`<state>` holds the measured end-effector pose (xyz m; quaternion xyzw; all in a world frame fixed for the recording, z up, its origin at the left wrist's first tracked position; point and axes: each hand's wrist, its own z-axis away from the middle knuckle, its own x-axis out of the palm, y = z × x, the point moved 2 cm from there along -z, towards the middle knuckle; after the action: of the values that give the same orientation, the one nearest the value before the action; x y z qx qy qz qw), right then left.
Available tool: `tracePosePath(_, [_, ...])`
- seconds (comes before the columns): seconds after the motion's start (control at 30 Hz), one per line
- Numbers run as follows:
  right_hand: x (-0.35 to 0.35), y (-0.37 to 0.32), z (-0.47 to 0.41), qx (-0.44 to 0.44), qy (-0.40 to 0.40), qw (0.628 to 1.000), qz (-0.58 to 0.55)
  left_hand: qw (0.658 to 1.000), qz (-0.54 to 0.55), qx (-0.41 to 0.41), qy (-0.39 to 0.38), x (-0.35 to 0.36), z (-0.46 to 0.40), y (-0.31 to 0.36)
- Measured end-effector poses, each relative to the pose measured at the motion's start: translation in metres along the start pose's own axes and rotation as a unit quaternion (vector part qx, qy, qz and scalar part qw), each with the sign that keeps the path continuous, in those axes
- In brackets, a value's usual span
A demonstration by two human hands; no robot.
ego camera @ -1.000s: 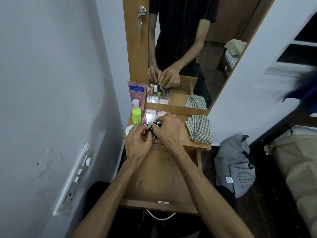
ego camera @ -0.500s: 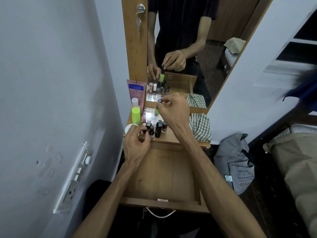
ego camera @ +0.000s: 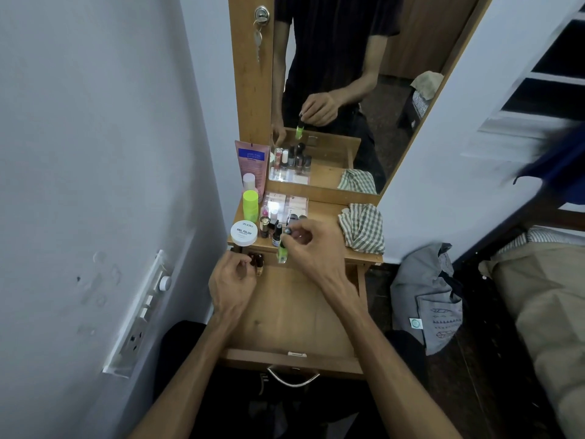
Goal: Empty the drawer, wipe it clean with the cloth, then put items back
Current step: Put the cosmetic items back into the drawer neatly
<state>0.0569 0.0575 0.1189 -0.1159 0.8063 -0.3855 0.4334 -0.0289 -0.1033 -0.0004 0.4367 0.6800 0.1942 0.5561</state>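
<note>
Single head camera, wide-angle, looking forward-down, close above open drawer (ego camera: 294, 312), mirror (ego camera: 342, 90) ahead

We're in a home here, a bedroom corner by the look of it. A narrow wooden dressing table (ego camera: 319, 213) stands against a pale wall, with a tall mirror (ego camera: 348, 90) above it. On top sit nail polish bottles (ego camera: 291, 221), a pink tube (ego camera: 251, 163), a white jar (ego camera: 243, 233) and a checked cloth (ego camera: 362, 228). Its drawer (ego camera: 294, 312) stands pulled out. On the right there's bedding (ego camera: 544, 299) and a grey bag (ego camera: 427, 299) on the dark floor. A switch panel (ego camera: 139, 315) is mounted on the left wall.
</note>
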Motion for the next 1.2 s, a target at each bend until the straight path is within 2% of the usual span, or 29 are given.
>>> tracePosePath(0.2, [0.059, 0.038, 0.028, 0.097, -0.062, 0.993, 0.025, 0.996, -0.061, -0.015, -0.064, 0.009, 0.003, -0.016])
tracePosePath(0.43, [0.101, 0.066, 0.037, 0.152, -0.065, 0.986, 0.039, 0.987, -0.118, -0.009, -0.106, 0.018, -0.001, -0.028])
tracePosePath(0.93, [0.132, 0.079, 0.026, 0.152, -0.027, 0.988, 0.006, 0.988, -0.124, -0.029, -0.092, 0.026, 0.003, -0.035])
tracePosePath(1.2, [0.128, 0.080, 0.026, 0.138, -0.055, 0.988, 0.052, 0.988, -0.124, -0.014, -0.092, 0.026, 0.004, -0.036])
